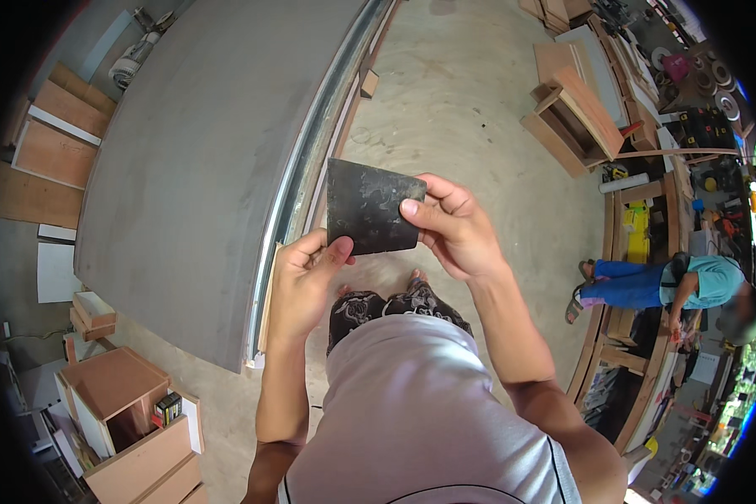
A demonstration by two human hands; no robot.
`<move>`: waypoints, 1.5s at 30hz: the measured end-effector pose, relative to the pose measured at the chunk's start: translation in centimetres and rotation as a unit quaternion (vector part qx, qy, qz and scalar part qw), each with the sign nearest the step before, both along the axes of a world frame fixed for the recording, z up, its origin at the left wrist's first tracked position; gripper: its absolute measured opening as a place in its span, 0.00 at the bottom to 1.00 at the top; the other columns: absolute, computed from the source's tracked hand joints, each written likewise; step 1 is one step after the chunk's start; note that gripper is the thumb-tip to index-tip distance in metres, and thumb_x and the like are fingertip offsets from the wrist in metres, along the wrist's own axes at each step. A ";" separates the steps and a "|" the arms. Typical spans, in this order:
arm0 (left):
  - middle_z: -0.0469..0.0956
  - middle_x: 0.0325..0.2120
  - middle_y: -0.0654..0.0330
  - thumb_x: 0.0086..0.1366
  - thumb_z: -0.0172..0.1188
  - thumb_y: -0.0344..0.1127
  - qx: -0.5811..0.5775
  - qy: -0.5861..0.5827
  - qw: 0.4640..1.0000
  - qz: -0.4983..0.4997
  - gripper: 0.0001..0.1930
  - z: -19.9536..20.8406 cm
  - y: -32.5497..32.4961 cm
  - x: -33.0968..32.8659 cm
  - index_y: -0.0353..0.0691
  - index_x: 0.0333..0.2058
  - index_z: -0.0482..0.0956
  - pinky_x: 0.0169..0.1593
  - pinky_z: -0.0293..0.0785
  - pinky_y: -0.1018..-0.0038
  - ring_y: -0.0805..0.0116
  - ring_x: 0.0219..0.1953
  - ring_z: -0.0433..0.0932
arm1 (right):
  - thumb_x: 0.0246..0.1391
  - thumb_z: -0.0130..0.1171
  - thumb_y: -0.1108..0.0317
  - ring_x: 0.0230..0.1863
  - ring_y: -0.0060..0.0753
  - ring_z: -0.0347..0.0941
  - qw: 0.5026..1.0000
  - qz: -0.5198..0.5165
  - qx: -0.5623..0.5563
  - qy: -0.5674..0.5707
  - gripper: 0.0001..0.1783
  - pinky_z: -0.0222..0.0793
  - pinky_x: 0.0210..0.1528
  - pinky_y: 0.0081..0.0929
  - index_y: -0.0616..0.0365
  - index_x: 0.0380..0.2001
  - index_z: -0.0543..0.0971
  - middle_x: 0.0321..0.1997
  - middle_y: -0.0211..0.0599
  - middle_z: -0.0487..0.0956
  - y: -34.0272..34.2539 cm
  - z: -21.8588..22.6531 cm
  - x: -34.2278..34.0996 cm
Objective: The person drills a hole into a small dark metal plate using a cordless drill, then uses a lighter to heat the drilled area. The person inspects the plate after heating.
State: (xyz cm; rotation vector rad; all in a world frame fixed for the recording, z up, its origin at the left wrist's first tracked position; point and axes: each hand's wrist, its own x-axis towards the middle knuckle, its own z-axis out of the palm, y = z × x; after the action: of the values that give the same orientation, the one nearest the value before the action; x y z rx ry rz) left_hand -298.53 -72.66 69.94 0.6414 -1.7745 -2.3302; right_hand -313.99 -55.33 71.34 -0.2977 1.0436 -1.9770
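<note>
Between my two hands is a flat black rectangular sheet (pixel 370 208) with pale smudges and scuffs on its face, possibly sandpaper. My left hand (pixel 305 273) pinches its lower left corner, the thumb lying on the front. At the right edge my right hand (pixel 455 225) grips it, thumb on the face and fingers behind, partly hidden. The sheet is held up in front of my body, just right of a large grey tabletop (pixel 202 160), and does not appear to rest on anything.
Long metal rails (pixel 311 143) edge the tabletop. Wooden drawers (pixel 143 454) stand at the lower left. A wooden box (pixel 575 118) sits at the far right. Another person (pixel 706 281) in a turquoise shirt stands by a cluttered workbench (pixel 638 336) on the right.
</note>
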 end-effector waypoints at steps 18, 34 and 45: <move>0.81 0.25 0.62 0.65 0.68 0.23 -0.382 0.121 0.914 0.059 0.06 3.1 8.7 -4.5 0.27 0.37 0.81 0.35 0.73 0.79 0.81 0.28 0.73 | 0.65 0.63 0.72 0.41 0.19 0.78 0.965 -0.151 0.115 0.182 0.12 0.76 0.46 0.24 0.69 0.47 0.82 0.41 0.31 0.85 6.1 -0.5 1.2; 0.80 0.24 0.54 0.65 0.67 0.24 -0.426 0.138 0.892 0.063 0.05 1.8 10.8 -5.2 0.30 0.34 0.80 0.28 0.71 0.73 0.68 0.22 0.74 | 0.69 0.60 0.66 0.33 0.23 0.76 0.875 -0.244 0.220 0.354 0.12 0.75 0.41 0.25 0.65 0.46 0.81 0.33 0.38 0.83 7.0 -0.6 2.9; 0.81 0.26 0.67 0.67 0.69 0.30 0.059 0.011 0.997 -0.037 0.07 4.2 8.5 -5.5 0.34 0.40 0.82 0.30 0.68 0.82 0.83 0.25 0.73 | 0.59 0.64 0.74 0.62 0.39 0.73 0.985 -0.128 0.011 0.119 0.21 0.68 0.65 0.38 0.61 0.56 0.81 0.60 0.41 0.77 12.2 2.3 -0.7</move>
State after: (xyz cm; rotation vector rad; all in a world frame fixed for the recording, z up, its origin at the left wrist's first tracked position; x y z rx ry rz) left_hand -304.03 -64.16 74.16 0.5744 -1.6884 -2.4973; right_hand -314.68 -43.12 73.61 -0.4143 1.3094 -2.1958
